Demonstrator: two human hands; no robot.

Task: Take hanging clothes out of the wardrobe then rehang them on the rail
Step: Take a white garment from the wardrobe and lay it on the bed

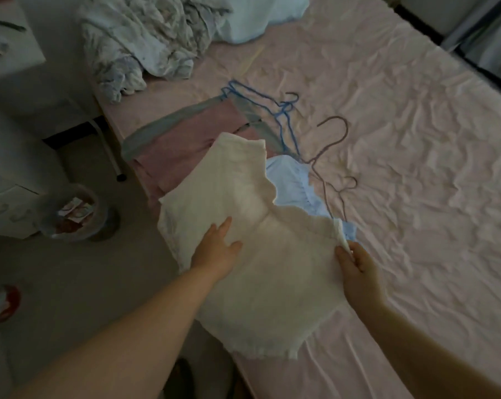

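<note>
I see the cream garment (243, 226) lying on the pink bed (416, 168), over a light blue garment (292, 180). The left hand (219, 249) rests flat on it with relaxed fingers; the right hand (355, 263) pinches its edge. Wire hangers (334, 139) lie just beside.

The light blue garment (293, 180) and the pink garment with grey trim (183, 136) are largely covered by the cream white knitted top (243, 226) spread over them. The lower parts of the blue wire hangers (260, 102) and the brownish wire hanger (334, 139) are hidden beneath the clothes. The pink-sheeted bed (416, 168) is cut off by the right and bottom edges, and the contents of the round bin (73, 214) on the floor are too dim to be made out.
</note>
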